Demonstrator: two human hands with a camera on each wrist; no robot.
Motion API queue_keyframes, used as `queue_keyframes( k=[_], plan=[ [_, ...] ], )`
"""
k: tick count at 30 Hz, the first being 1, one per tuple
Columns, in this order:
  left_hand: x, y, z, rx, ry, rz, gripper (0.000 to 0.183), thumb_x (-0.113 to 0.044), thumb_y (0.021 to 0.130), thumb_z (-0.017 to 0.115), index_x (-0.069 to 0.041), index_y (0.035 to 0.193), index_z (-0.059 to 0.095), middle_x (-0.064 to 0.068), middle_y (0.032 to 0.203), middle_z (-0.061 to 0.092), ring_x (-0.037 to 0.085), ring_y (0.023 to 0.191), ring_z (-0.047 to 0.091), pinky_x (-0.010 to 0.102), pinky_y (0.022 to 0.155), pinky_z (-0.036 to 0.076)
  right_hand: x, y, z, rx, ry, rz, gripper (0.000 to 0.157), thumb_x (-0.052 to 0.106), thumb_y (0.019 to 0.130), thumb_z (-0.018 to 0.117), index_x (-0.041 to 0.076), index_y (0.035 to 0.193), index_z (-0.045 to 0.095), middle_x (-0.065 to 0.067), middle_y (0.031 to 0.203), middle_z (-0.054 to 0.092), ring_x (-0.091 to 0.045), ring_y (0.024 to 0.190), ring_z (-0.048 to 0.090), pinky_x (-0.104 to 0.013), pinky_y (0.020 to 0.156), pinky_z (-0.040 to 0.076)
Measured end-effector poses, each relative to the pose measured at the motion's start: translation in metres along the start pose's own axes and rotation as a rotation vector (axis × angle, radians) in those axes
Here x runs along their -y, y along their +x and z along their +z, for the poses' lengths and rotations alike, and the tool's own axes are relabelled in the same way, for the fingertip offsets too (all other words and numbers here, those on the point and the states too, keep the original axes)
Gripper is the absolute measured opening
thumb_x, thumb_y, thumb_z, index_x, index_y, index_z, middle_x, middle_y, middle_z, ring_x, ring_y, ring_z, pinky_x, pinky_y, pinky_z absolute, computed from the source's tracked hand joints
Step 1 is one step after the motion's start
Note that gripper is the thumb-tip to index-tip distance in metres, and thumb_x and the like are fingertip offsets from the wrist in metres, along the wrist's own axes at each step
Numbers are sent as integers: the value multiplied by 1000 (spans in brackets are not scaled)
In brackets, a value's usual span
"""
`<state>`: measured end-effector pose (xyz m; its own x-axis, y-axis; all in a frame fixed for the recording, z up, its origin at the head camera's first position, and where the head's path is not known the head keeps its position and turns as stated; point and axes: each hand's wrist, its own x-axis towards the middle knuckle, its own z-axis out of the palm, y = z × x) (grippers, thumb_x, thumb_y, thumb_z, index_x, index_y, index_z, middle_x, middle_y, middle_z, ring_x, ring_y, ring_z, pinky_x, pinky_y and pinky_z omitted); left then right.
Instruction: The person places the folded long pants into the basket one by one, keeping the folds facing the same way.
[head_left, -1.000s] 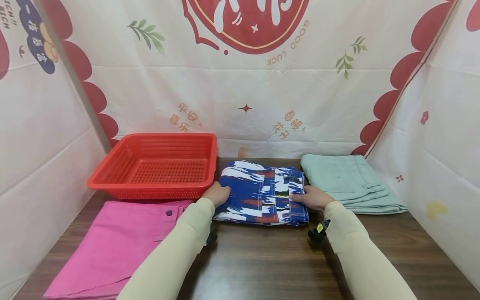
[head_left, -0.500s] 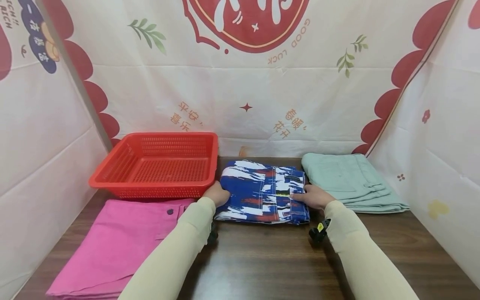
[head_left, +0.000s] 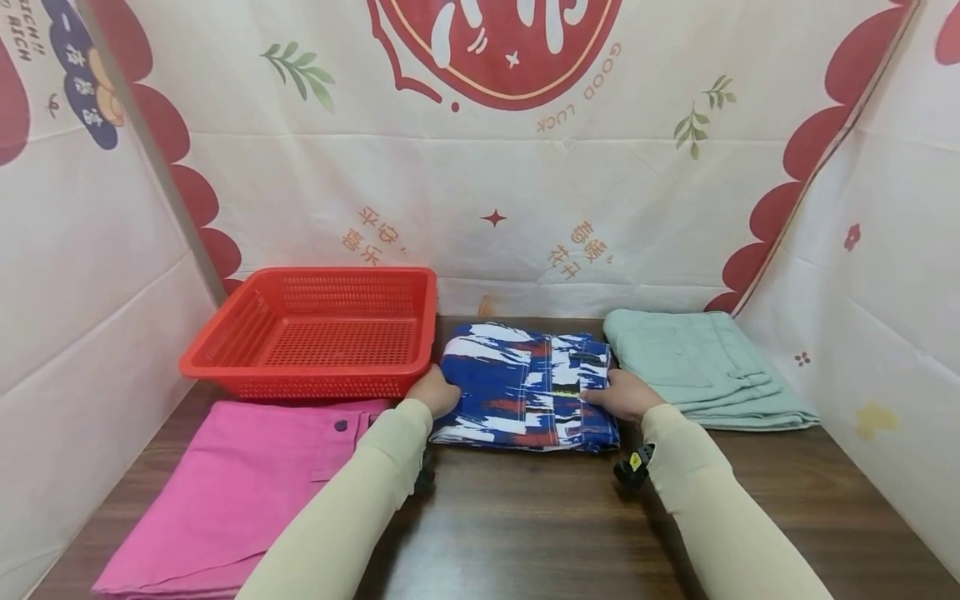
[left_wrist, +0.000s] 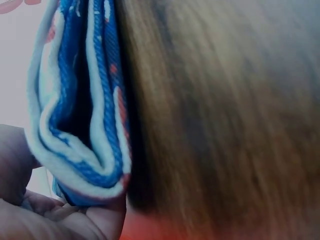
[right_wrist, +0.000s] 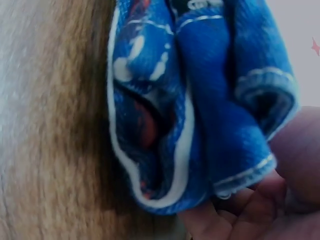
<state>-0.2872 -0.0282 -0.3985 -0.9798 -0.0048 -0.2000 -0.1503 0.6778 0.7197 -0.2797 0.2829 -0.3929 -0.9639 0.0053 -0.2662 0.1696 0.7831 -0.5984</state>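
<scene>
Folded blue, white and red patterned pants (head_left: 517,387) lie on the table in the middle of the head view. My left hand (head_left: 435,392) grips their left edge, close to the red basket's corner. On the opposite edge, my right hand (head_left: 624,395) holds the pants with its thumb over the top. Up close, the left wrist view has the layered fold (left_wrist: 80,165) resting against the fingers (left_wrist: 105,220). In the right wrist view the hemmed layers (right_wrist: 220,150) hang slightly apart above the fingers (right_wrist: 205,220). Part of each hand is hidden beneath the cloth.
A red perforated plastic basket (head_left: 322,369) stands at the back left, with nothing in it. Folded pink pants (head_left: 232,500) lie in front of it, partly under my left forearm. Folded mint-green pants (head_left: 682,358) lie at the right. Printed cloth walls (head_left: 480,175) enclose the table.
</scene>
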Motion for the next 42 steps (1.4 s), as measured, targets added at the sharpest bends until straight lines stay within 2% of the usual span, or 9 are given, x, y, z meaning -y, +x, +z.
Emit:
queue_keyframes(
  k=[4, 12, 19, 25, 31, 42],
  plan=[
    [0, -2, 3, 13, -4, 11, 49, -13, 89, 65, 5, 132, 48, 19, 120, 60, 34, 108, 57, 50, 102, 45, -5, -2, 3, -3, -4, 8, 70, 29, 99, 60, -16, 143, 31, -32, 128, 54, -33, 103, 59, -53, 96, 47],
    [2, -2, 4, 14, 3, 10, 48, -12, 91, 65, 4, 132, 47, 19, 121, 59, 34, 108, 57, 51, 102, 45, -12, 2, 8, 28, 88, 15, 69, 31, 101, 58, -11, 146, 29, -27, 125, 57, -28, 99, 63, -46, 91, 50],
    [3, -7, 4, 4, -22, 28, 50, -12, 92, 63, 4, 135, 44, 20, 126, 58, 36, 114, 56, 52, 103, 43, -3, -1, 2, 17, 96, -16, 66, 27, 100, 58, -13, 145, 31, -28, 124, 57, -29, 99, 63, -46, 88, 52],
    [-2, -9, 4, -4, -29, 30, 52, -14, 93, 63, 2, 139, 42, 20, 130, 56, 35, 119, 55, 52, 104, 42, 4, -7, -5, 20, 138, -12, 64, 26, 101, 58, -11, 145, 30, -26, 123, 58, -27, 97, 63, -41, 82, 55],
    [-9, -11, 0, -7, -51, 50, 53, -16, 94, 64, 1, 139, 41, 19, 130, 55, 36, 119, 55, 53, 103, 43, 5, -12, -11, 9, 174, -18, 65, 27, 101, 57, -10, 146, 29, -26, 123, 58, -26, 94, 65, -40, 79, 57],
    [-15, -14, -4, -19, -34, 100, 54, -19, 96, 62, 4, 139, 40, 21, 130, 55, 36, 119, 56, 52, 103, 44, 8, -15, -20, 25, 212, -34, 66, 29, 103, 54, -6, 151, 24, -27, 126, 58, -26, 94, 67, -42, 79, 58]
  ],
)
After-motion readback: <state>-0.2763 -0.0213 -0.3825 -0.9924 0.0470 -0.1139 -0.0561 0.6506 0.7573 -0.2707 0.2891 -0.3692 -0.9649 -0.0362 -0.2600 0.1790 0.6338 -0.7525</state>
